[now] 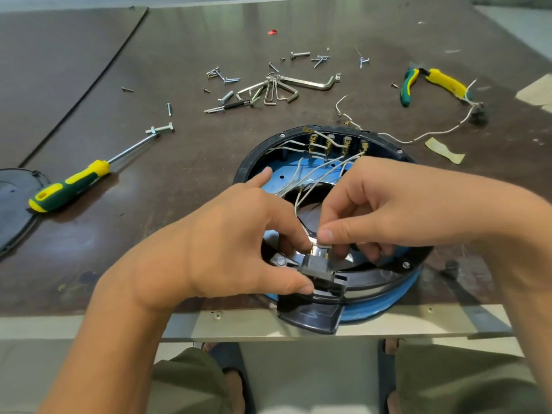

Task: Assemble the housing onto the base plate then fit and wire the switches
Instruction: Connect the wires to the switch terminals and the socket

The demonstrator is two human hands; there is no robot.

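The worktop (167, 162) is a dark brown, glossy board, scuffed and reflecting pale light, with a bare metal strip along its near edge. A black seam runs from the far left corner down towards the left edge. Below the near edge are pale floor tiles and the person's knees in olive shorts.

The black housing (254, 153) sits on the blue base plate (400, 291) at the near edge, right of the middle, with its black lip overhanging the metal strip. A row of fitted switches (337, 143) lines its far wall, and white wires trail from them.

The left hand (239, 243) grips a loose grey switch (321, 268) between thumb and curled fingers, just above the housing's near rim. The right hand (388, 210) has its fingers curled, with thumb and forefinger pinching the end of a white wire (295, 204) at that switch's brass terminals.

A yellow-green screwdriver (71, 183) lies towards the left edge, beside a black cover (15, 210). Hex keys (283, 88) and scattered screws (224, 76) lie mid-worktop. Pliers (430, 83) lie near the right edge.
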